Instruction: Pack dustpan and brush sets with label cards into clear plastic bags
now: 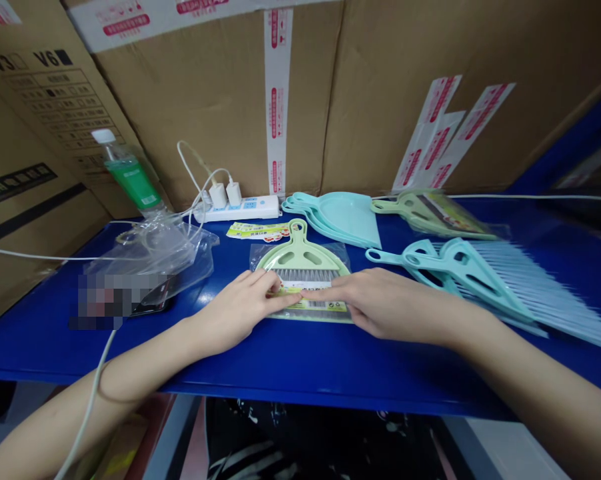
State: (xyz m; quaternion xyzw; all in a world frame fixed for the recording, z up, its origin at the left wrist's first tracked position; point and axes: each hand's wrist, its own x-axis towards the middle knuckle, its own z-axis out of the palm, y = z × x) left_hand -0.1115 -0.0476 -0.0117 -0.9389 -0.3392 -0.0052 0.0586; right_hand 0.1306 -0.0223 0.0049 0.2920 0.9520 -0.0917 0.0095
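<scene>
A light green mini dustpan with a brush (300,259) lies in a clear bag in the middle of the blue table (300,363). A yellow-green label strip (314,305) runs across the bag's near end. My left hand (240,308) lies flat on the bag's left part, its fingertips on the label. My right hand (380,303) rests flat on the right part, fingers pointing left and meeting the left fingertips. Both hands have the fingers stretched out and grip nothing.
Stacked turquoise dustpans (343,217) lie behind the bag, turquoise brushes (480,277) to the right, another bagged green set (435,213) at the back right. A power strip (238,208), loose labels (260,231), clear bags (155,250) and a bottle (128,175) stand left. Cardboard boxes (380,87) wall the back.
</scene>
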